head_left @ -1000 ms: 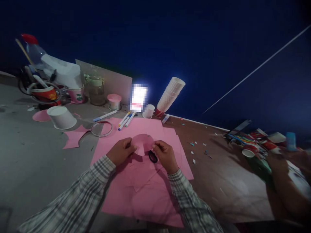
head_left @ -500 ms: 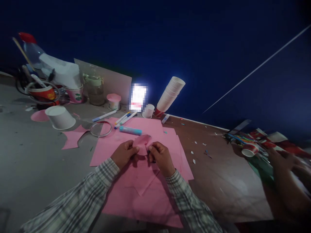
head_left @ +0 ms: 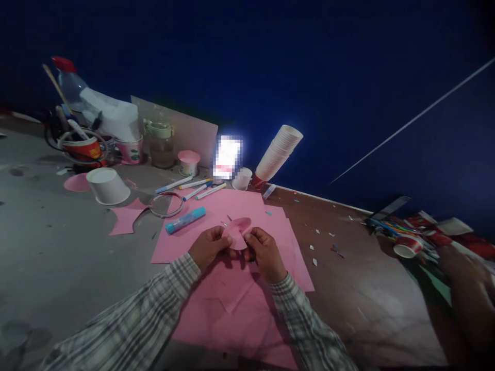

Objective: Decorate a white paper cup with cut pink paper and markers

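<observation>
A small round piece of pink paper (head_left: pixel 234 238), cut with a slit and slightly curled, is held up between my two hands. My left hand (head_left: pixel 211 246) pinches its left edge; the fingers are closed. On the other side, my right hand (head_left: pixel 266 252) grips the right edge, also closed. Two thin pointed tips stick out behind the paper; whatever they belong to is mostly hidden. Beneath my hands lie pink paper sheets (head_left: pixel 247 203), with a smaller pink piece on top. A blue glue stick (head_left: pixel 185 220) rests on the sheets beyond my left hand.
Several markers (head_left: pixel 211 191), a tape ring (head_left: pixel 166 205), a pink offcut (head_left: pixel 127 215) and an upturned white tub (head_left: pixel 108 186) lie left. Behind stand a jar (head_left: pixel 161 147), a bright phone (head_left: pixel 228 157) and stacked paper cups (head_left: pixel 278 154). Another person's hand (head_left: pixel 460 268) is at right.
The glue stick has shifted left and turned on the pink sheets. The thin tips now show behind the round paper, which both hands still hold. The whole view has moved slightly.
</observation>
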{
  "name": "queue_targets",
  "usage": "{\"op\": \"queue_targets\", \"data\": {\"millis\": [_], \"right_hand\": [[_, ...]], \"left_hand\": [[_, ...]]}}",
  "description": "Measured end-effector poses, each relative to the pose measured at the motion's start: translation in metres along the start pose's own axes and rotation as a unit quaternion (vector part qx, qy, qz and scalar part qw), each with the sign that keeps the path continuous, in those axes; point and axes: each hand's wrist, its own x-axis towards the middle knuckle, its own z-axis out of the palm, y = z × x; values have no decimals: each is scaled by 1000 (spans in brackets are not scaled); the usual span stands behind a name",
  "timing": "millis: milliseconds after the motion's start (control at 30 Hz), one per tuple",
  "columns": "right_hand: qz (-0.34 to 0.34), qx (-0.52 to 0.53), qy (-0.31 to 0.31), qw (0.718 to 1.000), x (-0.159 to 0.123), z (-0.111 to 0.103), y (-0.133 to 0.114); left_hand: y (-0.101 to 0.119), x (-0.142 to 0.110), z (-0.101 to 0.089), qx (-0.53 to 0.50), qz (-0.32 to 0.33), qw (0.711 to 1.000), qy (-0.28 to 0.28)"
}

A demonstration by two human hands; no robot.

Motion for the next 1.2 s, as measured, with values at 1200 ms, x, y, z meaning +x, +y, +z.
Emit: {"op": "queue_targets", "data": {"millis": [1200], "right_hand": [[-99, -115, 76, 986, 1, -2, -3]], "left_hand": [[0, 0, -5, 276, 93, 957, 8]]}}
